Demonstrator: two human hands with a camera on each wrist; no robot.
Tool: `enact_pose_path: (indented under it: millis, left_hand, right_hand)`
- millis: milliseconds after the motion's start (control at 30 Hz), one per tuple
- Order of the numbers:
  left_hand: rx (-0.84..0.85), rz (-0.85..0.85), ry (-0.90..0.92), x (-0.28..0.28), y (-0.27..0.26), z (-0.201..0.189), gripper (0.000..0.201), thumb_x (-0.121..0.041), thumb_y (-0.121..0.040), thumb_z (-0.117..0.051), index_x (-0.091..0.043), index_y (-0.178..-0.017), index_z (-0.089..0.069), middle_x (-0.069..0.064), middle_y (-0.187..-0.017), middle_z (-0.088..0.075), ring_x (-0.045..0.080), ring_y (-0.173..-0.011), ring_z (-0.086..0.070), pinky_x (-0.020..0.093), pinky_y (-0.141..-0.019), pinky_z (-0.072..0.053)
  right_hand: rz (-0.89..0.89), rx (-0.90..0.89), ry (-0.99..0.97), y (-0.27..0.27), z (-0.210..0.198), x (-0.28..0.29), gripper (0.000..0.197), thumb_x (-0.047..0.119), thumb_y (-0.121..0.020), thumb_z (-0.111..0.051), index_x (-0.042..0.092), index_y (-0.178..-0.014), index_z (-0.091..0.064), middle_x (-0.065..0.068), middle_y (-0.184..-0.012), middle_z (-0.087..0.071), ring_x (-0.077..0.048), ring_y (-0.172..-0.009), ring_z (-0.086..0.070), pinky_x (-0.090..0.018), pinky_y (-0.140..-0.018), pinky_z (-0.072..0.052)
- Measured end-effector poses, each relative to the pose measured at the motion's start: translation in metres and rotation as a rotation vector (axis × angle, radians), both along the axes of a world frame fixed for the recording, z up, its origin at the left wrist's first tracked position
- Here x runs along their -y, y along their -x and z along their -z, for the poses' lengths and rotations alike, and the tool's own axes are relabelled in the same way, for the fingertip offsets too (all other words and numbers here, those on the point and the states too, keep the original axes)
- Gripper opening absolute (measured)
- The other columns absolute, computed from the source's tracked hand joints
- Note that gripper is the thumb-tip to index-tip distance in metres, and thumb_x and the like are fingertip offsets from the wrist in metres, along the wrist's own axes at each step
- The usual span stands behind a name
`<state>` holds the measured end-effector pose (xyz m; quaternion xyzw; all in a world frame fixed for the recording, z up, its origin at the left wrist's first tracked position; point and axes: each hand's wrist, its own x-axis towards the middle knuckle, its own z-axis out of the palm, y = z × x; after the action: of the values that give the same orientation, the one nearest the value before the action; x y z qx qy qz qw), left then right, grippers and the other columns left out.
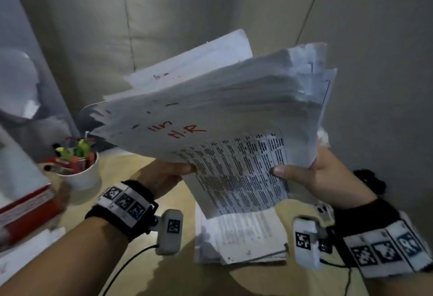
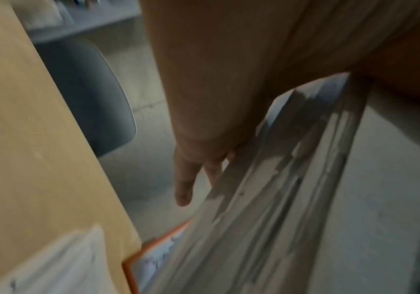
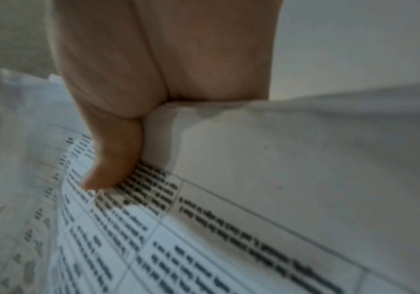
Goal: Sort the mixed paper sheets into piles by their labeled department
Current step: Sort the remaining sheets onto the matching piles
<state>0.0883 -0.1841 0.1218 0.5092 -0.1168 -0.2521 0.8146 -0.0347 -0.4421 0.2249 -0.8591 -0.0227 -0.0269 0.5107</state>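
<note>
Above a tan desk [image 1: 131, 169], a thick stack of paper sheets [image 1: 234, 113] is being held in the air by both hands. On the top sheet, "H.R" is being shown in red handwriting, with a further red scrawl just above it that cannot be read. Below that, a printed table of small black text is being displayed, too blurred to read. The stack's long axis is running from lower left to upper right in the head view, with its far edges fanned out and tilted upward, away from the person.

The right hand [image 1: 311, 176] is gripping the stack's near right corner, its thumb being pressed onto the printed table. The left hand [image 1: 164, 176] is being kept under the stack's near left side, fingers extended against the underside; whether its thumb is pinching the paper cannot be told.

On the desk beneath, a second pile of printed sheets [image 1: 243, 239] is lying flat. To the left, a white cup of pens [image 1: 79, 167] is standing beside a red-edged book [image 1: 30, 211].
</note>
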Motion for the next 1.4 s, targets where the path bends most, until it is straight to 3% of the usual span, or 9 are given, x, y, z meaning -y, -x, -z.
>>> enact_pose_path:
  millis: [133, 300, 367, 467, 767, 967, 1167, 1267, 1400]
  left_hand:
    - [0.272, -0.231, -0.190, -0.080, 0.019, -0.010, 0.064, -0.016, -0.053, -0.088, -0.017, -0.111, -0.063, -0.006, -0.104, -0.073, 0.010, -0.098, -0.068, 0.020, -0.074, -0.055]
    - [0.417, -0.550, -0.474, -0.159, 0.036, 0.017, 0.039, -0.026, -0.068, -0.084, -0.032, -0.102, -0.068, -0.007, -0.103, -0.072, 0.011, -0.098, -0.067, 0.029, -0.077, -0.057]
    - [0.369, -0.539, -0.625, -0.182, 0.040, 0.031, 0.038, -0.049, -0.070, -0.079, -0.041, -0.104, -0.064, -0.014, -0.106, -0.069, 0.012, -0.106, -0.064, 0.031, -0.085, -0.055]
    - [0.296, -0.531, -0.597, -0.196, 0.051, 0.048, 0.032, -0.008, -0.077, -0.076, -0.025, -0.102, -0.064, -0.015, -0.090, -0.071, -0.003, -0.089, -0.065, 0.015, -0.073, -0.054]
    - [0.029, -0.497, -0.754, -0.193, 0.080, 0.102, 0.053, -0.029, -0.066, -0.085, -0.025, -0.110, -0.055, -0.013, -0.093, -0.061, 0.010, -0.089, -0.059, 0.028, -0.080, -0.052]
    - [0.003, -0.628, -0.670, -0.183, 0.069, 0.086, 0.037, -0.015, -0.078, -0.075, -0.015, -0.111, -0.058, -0.006, -0.094, -0.061, 0.022, -0.096, -0.055, 0.036, -0.087, -0.047]
    - [-0.142, -0.732, -0.338, -0.164, 0.049, 0.071, 0.023, -0.006, -0.079, -0.074, -0.011, -0.100, -0.066, 0.005, -0.097, -0.071, 0.023, -0.091, -0.068, 0.041, -0.085, -0.054]
    - [-0.311, -0.709, -0.150, -0.145, 0.049, 0.071, 0.022, 0.000, -0.083, -0.067, -0.003, -0.104, -0.065, 0.007, -0.092, -0.072, 0.022, -0.082, -0.070, 0.029, -0.063, -0.059]
    - [-0.391, -0.615, -0.096, -0.133, 0.061, 0.076, 0.035, -0.004, -0.082, -0.069, 0.001, -0.116, -0.062, 0.008, -0.096, -0.074, 0.022, -0.082, -0.072, 0.030, -0.064, -0.058]
  right_hand:
    - [-0.024, -0.001, -0.193, -0.025, 0.036, -0.062, 0.036, 0.011, -0.077, -0.070, 0.009, -0.112, -0.062, -0.005, -0.103, -0.072, -0.016, -0.097, -0.068, -0.030, -0.085, -0.055]
    - [0.015, 0.025, -0.280, -0.053, 0.094, -0.137, 0.037, 0.002, -0.078, -0.073, 0.011, -0.113, -0.061, 0.005, -0.101, -0.071, -0.009, -0.095, -0.067, -0.021, -0.077, -0.052]
    - [0.007, -0.024, -0.335, -0.061, 0.115, -0.156, 0.035, 0.001, -0.079, -0.072, 0.014, -0.110, -0.062, 0.005, -0.098, -0.072, -0.011, -0.095, -0.067, -0.027, -0.078, -0.053]
    - [-0.061, -0.176, -0.336, -0.065, 0.142, -0.173, 0.045, 0.001, -0.077, -0.074, 0.015, -0.117, -0.059, -0.001, -0.107, -0.071, -0.017, -0.100, -0.067, -0.036, -0.083, -0.057]
    - [-0.045, -0.284, -0.212, -0.046, 0.191, -0.198, 0.043, 0.011, -0.087, -0.065, 0.025, -0.124, -0.050, 0.010, -0.116, -0.060, -0.002, -0.106, -0.056, -0.015, -0.086, -0.049]
    - [0.093, -0.188, -0.179, -0.069, 0.175, -0.199, 0.037, 0.018, -0.080, -0.073, 0.032, -0.110, -0.056, 0.013, -0.107, -0.065, -0.008, -0.101, -0.061, -0.038, -0.091, -0.053]
    - [0.396, -0.448, -0.423, -0.072, 0.185, -0.179, 0.100, 0.037, -0.058, -0.089, 0.018, -0.141, -0.036, 0.003, -0.130, -0.048, -0.019, -0.117, -0.048, -0.039, -0.102, -0.042]
    - [0.184, -0.760, -0.912, -0.064, 0.188, -0.183, 0.059, 0.032, -0.068, -0.078, 0.003, -0.117, -0.062, -0.015, -0.115, -0.067, -0.027, -0.098, -0.064, -0.035, -0.091, -0.050]
    - [0.111, -0.722, -0.999, -0.065, 0.185, -0.182, 0.041, 0.018, -0.079, -0.060, -0.006, -0.111, -0.060, -0.026, -0.118, -0.063, -0.036, -0.103, -0.064, -0.047, -0.093, -0.047]
